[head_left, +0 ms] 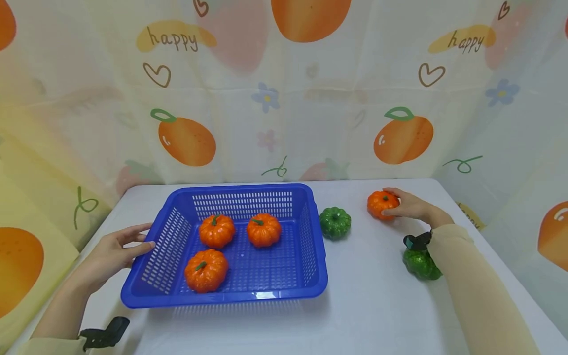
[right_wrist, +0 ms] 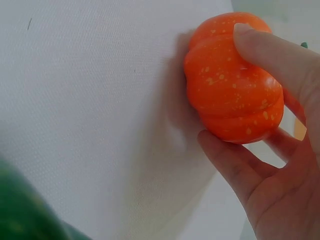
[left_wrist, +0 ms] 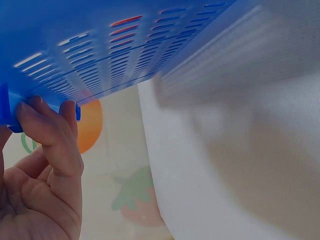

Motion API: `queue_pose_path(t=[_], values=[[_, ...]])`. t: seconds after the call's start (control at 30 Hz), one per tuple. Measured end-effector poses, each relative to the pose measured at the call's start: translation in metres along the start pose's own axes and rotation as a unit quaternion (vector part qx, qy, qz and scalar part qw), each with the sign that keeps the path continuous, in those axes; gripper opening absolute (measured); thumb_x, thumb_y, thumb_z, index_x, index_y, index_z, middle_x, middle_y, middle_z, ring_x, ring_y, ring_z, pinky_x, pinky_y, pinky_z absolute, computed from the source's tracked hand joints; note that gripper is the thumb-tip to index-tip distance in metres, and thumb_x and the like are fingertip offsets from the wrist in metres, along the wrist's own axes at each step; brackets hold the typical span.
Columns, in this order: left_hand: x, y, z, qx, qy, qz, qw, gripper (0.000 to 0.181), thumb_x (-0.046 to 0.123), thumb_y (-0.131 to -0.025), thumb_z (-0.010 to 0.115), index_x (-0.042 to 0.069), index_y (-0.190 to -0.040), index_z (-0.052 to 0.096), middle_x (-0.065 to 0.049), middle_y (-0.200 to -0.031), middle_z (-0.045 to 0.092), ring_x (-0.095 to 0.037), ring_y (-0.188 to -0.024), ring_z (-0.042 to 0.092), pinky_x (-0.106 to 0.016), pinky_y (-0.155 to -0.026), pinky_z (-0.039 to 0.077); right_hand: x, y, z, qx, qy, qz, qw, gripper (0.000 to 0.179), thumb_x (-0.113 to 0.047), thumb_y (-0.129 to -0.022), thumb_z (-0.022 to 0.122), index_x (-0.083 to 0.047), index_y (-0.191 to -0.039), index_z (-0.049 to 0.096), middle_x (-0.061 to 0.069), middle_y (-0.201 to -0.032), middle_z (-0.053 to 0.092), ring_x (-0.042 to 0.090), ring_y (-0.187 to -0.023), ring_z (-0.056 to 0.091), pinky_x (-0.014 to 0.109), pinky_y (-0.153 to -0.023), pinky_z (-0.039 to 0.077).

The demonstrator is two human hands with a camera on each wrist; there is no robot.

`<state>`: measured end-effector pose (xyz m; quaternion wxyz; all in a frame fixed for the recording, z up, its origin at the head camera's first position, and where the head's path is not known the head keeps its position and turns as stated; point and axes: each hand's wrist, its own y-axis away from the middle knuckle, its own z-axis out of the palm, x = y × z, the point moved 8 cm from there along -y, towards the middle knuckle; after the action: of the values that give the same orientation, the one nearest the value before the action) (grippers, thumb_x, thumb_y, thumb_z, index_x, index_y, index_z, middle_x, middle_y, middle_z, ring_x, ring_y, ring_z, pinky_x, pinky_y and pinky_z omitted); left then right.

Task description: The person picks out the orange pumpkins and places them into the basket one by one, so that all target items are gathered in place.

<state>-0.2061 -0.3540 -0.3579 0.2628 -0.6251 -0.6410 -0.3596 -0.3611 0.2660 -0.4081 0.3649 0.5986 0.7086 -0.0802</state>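
Note:
At the left end of a blue plastic basket (head_left: pixel 222 298), my left hand (head_left: pixel 113 254) grips the rim, thumb on top and fingers underneath on the outside. The left wrist view shows its curled fingers (left_wrist: pixel 55 132) against the slotted wall. Inside the basket lie three small orange pumpkins, one at the back left (head_left: pixel 217 231), one at the back right (head_left: pixel 264 230) and one at the front (head_left: pixel 206 270). On the right side of the table, my right hand (head_left: pixel 414 207) holds another orange pumpkin (right_wrist: pixel 232 85) between thumb and fingers, its stem facing up in the head view.
A green pumpkin (head_left: pixel 335 223) stands just right of the basket. Another green pumpkin (head_left: pixel 419 264) sits under my right wrist, partly hidden by the sleeve and wrist strap. The white table (head_left: pixel 364 310) ends at a printed cloth backdrop (head_left: pixel 293 133) behind and at both sides.

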Motion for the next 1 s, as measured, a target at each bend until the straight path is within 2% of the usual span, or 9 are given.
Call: queue_pose_path(t=[0.27, 0.63, 1.0], values=[[0.001, 0.0, 0.0, 0.001, -0.005, 0.0, 1.0, 0.067, 0.031, -0.091, 0.057, -0.001, -0.142, 0.028, -0.024, -0.114, 0.049, -0.015, -0.069, 0.063, -0.029, -0.064, 0.055, -0.003, -0.003, 0.0, 0.009, 0.01, -0.008, 0.9999, 0.087, -0.042, -0.083, 0.064, -0.009, -0.147, 0.016, 0.027, -0.146, 0.018, 0.045, -0.128, 0.022, 0.068, -0.1, 0.02], [0.001, 0.0, 0.001, -0.001, -0.006, -0.001, 1.0, 0.066, 0.032, -0.092, 0.056, 0.0, -0.143, 0.028, -0.024, -0.116, 0.048, -0.015, -0.07, 0.063, -0.029, -0.064, 0.054, -0.026, 0.0, -0.004, 0.018, 0.018, -0.025, 0.9994, 0.085, -0.039, -0.083, 0.065, -0.008, -0.146, 0.018, 0.026, -0.146, 0.02, 0.043, -0.129, 0.024, 0.066, -0.1, 0.021], [0.0, -0.001, 0.0, -0.001, -0.011, -0.004, 0.9999, 0.067, 0.033, -0.091, 0.056, 0.0, -0.143, 0.028, -0.024, -0.117, 0.048, -0.015, -0.07, 0.062, -0.028, -0.064, 0.054, -0.051, 0.002, -0.011, 0.024, 0.022, -0.073, 0.9968, 0.083, -0.039, -0.082, 0.067, -0.01, -0.146, 0.022, 0.022, -0.145, 0.026, 0.039, -0.126, 0.03, 0.062, -0.1, 0.028]])
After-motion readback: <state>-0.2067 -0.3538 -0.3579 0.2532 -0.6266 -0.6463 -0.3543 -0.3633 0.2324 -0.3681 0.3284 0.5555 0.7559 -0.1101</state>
